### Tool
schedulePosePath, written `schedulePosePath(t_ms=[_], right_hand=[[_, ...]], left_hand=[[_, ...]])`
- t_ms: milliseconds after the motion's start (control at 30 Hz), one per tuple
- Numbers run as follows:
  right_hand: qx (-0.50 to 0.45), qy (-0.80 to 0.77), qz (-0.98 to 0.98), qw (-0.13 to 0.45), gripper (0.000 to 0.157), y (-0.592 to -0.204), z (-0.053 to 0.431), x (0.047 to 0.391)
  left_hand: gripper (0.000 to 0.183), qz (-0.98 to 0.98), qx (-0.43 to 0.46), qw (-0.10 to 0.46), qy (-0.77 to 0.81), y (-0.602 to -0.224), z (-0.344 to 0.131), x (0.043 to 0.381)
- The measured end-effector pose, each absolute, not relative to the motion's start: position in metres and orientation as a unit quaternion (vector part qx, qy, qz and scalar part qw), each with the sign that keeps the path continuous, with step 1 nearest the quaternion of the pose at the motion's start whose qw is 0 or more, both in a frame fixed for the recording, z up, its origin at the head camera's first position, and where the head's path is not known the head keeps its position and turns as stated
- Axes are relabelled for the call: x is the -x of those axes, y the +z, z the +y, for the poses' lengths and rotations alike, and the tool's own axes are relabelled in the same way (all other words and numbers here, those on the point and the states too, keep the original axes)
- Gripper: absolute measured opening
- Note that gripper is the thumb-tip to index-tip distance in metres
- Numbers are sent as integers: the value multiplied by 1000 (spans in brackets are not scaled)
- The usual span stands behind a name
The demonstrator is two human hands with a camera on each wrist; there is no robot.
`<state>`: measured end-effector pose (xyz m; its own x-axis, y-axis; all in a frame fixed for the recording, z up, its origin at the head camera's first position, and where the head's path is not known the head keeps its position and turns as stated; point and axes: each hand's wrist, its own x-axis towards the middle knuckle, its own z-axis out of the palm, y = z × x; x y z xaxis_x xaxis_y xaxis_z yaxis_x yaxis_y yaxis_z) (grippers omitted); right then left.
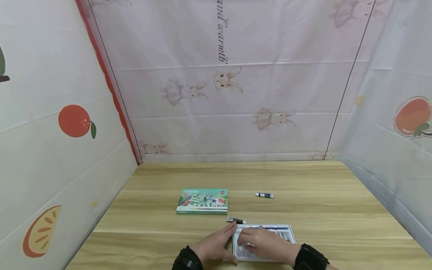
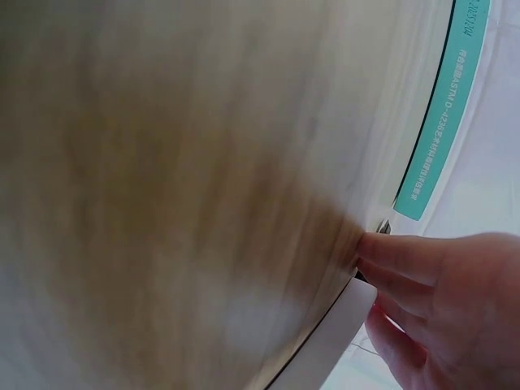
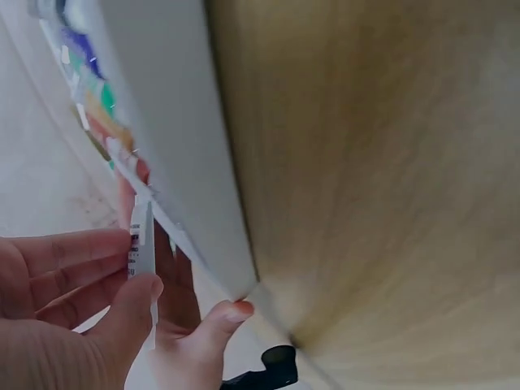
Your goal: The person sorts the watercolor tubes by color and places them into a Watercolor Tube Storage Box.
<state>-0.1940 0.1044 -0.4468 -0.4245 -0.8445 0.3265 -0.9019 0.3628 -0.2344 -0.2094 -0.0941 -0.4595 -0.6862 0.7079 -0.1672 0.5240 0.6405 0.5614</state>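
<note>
Tray [image 1: 243, 256] lay on the tabletop [image 1: 141, 228] toward its near edge, roughly midway between left and right edges. Left hand [image 1: 216, 243] at the tray's left side: fingertips at its far left corner, thumb by its near left corner. Left grip loose, fingers fairly straight and touching the tray, curled round nothing.

Right hand [image 1: 264, 243] was over the tray, fingers bent. Right grip pinched a white tube [image 3: 141, 244] between thumb and fingers; small dark print on its side, too blurred to read. In the right wrist view, coloured tubes [image 3: 101, 93] showed in the tray beyond, also blurred. A slim dark rod [image 1: 278, 228] lay along the tray's far side.

Black tube [image 1: 233, 219] lay just beyond the tray's far left corner, white cap toward the tabletop's right edge. Left fingertips very near it; could not tell whether they touched. Green box [image 1: 201, 201] lay flat farther off, nearer the left edge than the tray, printed with plants. Blue tube [image 1: 266, 195] stood apart toward the far edge, lying on its side, white cap pointing to the left edge.

Black wristband [image 1: 187, 258] on the left wrist, another on the right.
</note>
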Motion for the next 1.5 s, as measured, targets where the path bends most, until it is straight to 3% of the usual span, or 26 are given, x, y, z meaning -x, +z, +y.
schedulePosePath(t_ms=[167,433,933,1067,1267,1500], right_hand=[[-537,175,-823,61,22,-451,107,194],[-543,100,-829,87,19,-454,112,196],[-552,134,-821,56,15,-454,117,206],[-511,195,-836,46,16,-448,124,226],[-370,146,-913,91,22,-441,143,278],[-256,109,-959,60,24,-447,157,323]], left_hand=[[91,885,-342,199,244,-459,-94,210],[91,886,-343,201,239,-459,-93,210],[92,892,-339,188,231,-454,-94,208],[91,888,-347,194,231,-457,-97,202],[88,874,-367,200,247,-462,-105,192],[83,871,-381,190,246,-461,-104,189]])
